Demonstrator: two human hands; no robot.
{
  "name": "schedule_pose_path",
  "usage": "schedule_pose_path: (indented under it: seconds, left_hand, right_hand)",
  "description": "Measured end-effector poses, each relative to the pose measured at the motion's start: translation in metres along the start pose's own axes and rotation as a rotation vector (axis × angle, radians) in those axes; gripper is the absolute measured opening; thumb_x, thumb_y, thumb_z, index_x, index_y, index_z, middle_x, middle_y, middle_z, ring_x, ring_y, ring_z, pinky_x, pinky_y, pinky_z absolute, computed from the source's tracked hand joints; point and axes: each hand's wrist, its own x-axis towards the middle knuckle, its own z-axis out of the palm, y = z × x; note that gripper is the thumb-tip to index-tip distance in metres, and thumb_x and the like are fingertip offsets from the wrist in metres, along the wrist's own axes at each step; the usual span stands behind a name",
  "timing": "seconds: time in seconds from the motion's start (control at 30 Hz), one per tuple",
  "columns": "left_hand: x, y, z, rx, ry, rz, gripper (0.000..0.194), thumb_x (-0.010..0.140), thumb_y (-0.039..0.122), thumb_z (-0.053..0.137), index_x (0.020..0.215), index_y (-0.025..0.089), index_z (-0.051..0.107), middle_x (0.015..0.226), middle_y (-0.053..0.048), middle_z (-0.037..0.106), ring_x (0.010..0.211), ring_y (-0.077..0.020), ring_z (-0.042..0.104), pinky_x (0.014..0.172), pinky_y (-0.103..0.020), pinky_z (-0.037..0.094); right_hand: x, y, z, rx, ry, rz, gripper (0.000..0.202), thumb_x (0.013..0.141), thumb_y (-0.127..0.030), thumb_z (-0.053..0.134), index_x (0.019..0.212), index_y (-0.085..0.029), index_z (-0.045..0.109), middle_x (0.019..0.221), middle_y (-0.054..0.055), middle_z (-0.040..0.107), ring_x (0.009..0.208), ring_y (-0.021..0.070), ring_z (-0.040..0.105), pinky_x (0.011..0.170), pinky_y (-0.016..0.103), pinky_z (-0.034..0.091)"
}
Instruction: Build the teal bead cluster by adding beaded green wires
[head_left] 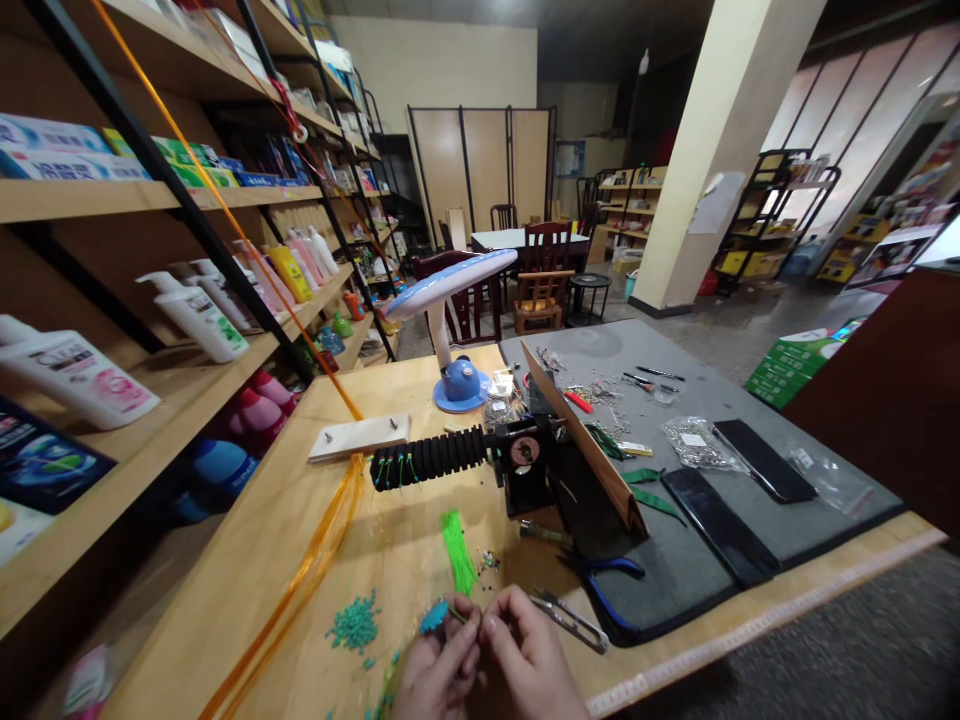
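Note:
At the bottom centre, my left hand [442, 660] is closed, with a small round teal piece [433, 616] and a thin green strand at its fingertips. My right hand [525, 650] sits just beside it, thumb and finger pinched together; whatever is between them is too small to make out. Bright green strands [457, 552] lie on the wood just beyond my hands. A pile of teal beads [355, 623] is to the left. Small mixed beads [489, 562] lie above my right hand, and metal thread snips [574, 622] rest to its right.
A black ribbed roller [431, 458] with green knotted threads extends from a black device [523, 455]. Orange cords [315, 550] run down the left. Blue-handled pliers [611, 575], a blue lamp [459, 385] and a grey mat [720, 520] are on the table; shelves [225, 370] stand left.

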Motion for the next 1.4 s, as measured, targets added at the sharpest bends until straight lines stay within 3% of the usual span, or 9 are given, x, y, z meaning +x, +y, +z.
schedule_pose_path:
  seconds: [0.3, 1.4]
  left_hand:
    - [0.0014, -0.0002, 0.0002, -0.055, 0.002, -0.036, 0.05, 0.054, 0.041, 0.095, 0.089, 0.015, 0.071, 0.054, 0.006, 0.052, 0.045, -0.0022, 0.038, 0.04, -0.011, 0.019]
    - [0.0035, -0.0014, -0.0022, -0.061, 0.002, -0.033, 0.048, 0.054, 0.042, 0.095, 0.086, 0.015, 0.069, 0.052, 0.007, 0.051, 0.043, -0.001, 0.033, 0.039, -0.011, 0.017]
  right_hand:
    - [-0.0012, -0.0017, 0.0017, 0.114, -0.015, 0.046, 0.052, 0.087, -0.072, 0.052, 0.08, -0.02, 0.052, 0.073, 0.0, 0.054, 0.067, 0.0157, 0.055, 0.062, 0.026, 0.044]
    - [-0.0004, 0.0044, 0.0015, 0.119, -0.009, 0.043, 0.047, 0.089, -0.066, 0.054, 0.081, -0.019, 0.054, 0.074, 0.001, 0.056, 0.068, 0.0159, 0.056, 0.061, 0.025, 0.044]
